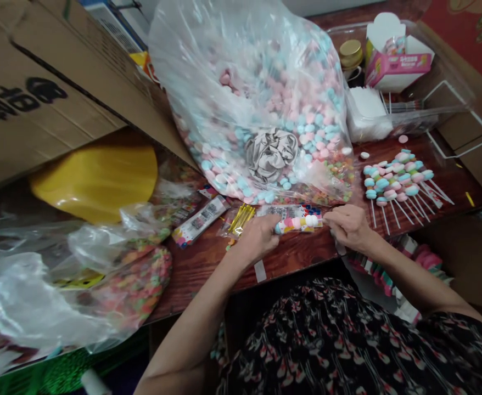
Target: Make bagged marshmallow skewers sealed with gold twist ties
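Note:
Between my two hands lies a marshmallow skewer (299, 223), with pink, white, yellow and blue pieces in a clear printed wrapper. My left hand (257, 237) is closed around its blue end. At the white end, the fingers of my right hand (351, 226) are pinched together on the wrapper or stick; which one I cannot tell. Gold twist ties (241, 218) lie just beyond my left hand. Close behind the skewer is a stack of printed wrappers (284, 211). Several finished marshmallow skewers (397, 178) rest in a pile to the right, their white sticks pointing toward me.
A large clear bag of marshmallows (265, 99) fills the back, with crumpled grey cloth or paper (272, 155) on it. Left are a cardboard box (51, 82), a yellow sheet (96, 181) and a bag of colourful candies (138, 285). A clear plastic basket (447, 104) stands back right.

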The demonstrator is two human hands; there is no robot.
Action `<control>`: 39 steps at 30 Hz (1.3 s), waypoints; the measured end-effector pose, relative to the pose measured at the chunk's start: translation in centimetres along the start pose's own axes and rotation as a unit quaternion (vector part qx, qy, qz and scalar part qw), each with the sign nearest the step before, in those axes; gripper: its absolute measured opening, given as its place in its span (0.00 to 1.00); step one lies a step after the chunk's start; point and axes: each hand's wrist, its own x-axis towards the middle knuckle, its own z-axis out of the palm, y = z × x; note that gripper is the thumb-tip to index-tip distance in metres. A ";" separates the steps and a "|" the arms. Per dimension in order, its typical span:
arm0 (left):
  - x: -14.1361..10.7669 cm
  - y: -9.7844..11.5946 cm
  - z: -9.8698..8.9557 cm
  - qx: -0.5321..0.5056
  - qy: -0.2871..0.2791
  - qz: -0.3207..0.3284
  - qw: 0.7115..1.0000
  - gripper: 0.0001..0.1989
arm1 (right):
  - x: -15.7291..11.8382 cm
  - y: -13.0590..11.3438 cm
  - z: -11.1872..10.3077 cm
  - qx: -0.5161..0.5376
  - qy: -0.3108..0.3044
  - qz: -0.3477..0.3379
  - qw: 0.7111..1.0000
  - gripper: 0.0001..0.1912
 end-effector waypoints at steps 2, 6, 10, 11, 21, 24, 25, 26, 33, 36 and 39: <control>-0.1 0.2 0.1 -0.038 0.004 0.004 0.999 0.05 | 0.3 -0.3 -0.4 -0.068 0.016 -0.054 0.996 0.10; -0.4 0.7 0.0 -0.086 0.002 0.011 0.996 0.10 | 1.1 -0.9 -1.0 -0.103 0.033 -0.124 0.986 0.09; -0.5 0.9 0.4 -0.067 0.036 0.008 0.997 0.08 | 1.7 -1.8 -0.7 -0.096 -0.037 -0.096 0.990 0.10; -0.6 0.9 0.6 -0.050 0.047 0.012 0.998 0.07 | 1.8 -1.9 -0.5 -0.088 -0.064 -0.076 0.991 0.12; -1.4 0.1 2.0 0.093 0.090 0.055 0.990 0.07 | 3.3 -3.1 0.0 0.006 -0.283 0.064 0.957 0.17; -1.3 0.1 2.6 0.070 0.085 0.045 0.993 0.07 | 3.8 -4.1 0.7 -0.013 -0.288 0.055 0.956 0.18; -1.2 0.2 2.7 0.062 0.081 0.039 0.994 0.07 | 4.0 -4.4 1.1 -0.027 -0.281 0.048 0.958 0.18; -1.1 0.2 2.7 0.055 0.076 0.031 0.995 0.07 | 4.1 -4.8 1.5 -0.041 -0.271 0.037 0.961 0.17; -0.7 1.0 1.7 0.013 0.058 -0.037 0.998 0.05 | 5.0 -5.3 2.3 -0.084 -0.088 -0.081 0.989 0.12; -0.8 1.4 0.7 -0.087 0.075 -0.049 0.992 0.07 | 5.0 -3.9 0.9 -0.070 -0.035 -0.104 0.992 0.13; -0.8 1.6 -0.7 -0.286 0.027 -0.002 0.958 0.15 | 4.9 -2.4 -0.5 -0.063 -0.033 -0.117 0.991 0.15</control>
